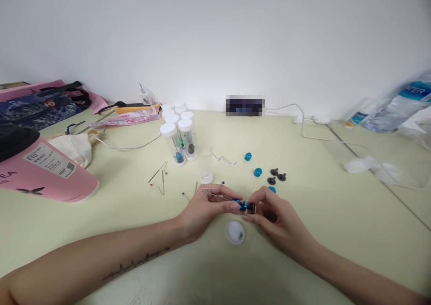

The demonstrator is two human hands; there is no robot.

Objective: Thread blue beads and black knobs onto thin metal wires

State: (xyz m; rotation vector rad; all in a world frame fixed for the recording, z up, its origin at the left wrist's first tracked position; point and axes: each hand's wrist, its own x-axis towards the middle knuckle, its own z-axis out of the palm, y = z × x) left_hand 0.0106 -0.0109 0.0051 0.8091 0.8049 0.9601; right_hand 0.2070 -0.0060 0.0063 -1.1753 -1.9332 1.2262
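Observation:
My left hand [210, 205] is closed, thumb and fingers pinching a small blue metal part [243, 205]. A thin metal rod seems to run back from it across the fingers. My right hand [274, 213] pinches a small black piece with a round head [251, 208], right against the blue part; whether the two are joined I cannot tell. Just below the hands lies a white cap [235, 232] with something small and dark in it. Beyond them are blue knob-like parts [257, 172] and three black disc-headed pieces [282, 177].
An uncapped clear tube [206, 168] stands behind my left hand. Several white-capped tubes [173, 145] are grouped further back. Bent metal rods [163, 182] lie to the left. A pink cup [63, 170] is at far left, a water bottle [397, 105] at far right, a blurred dark device [245, 106] by the wall.

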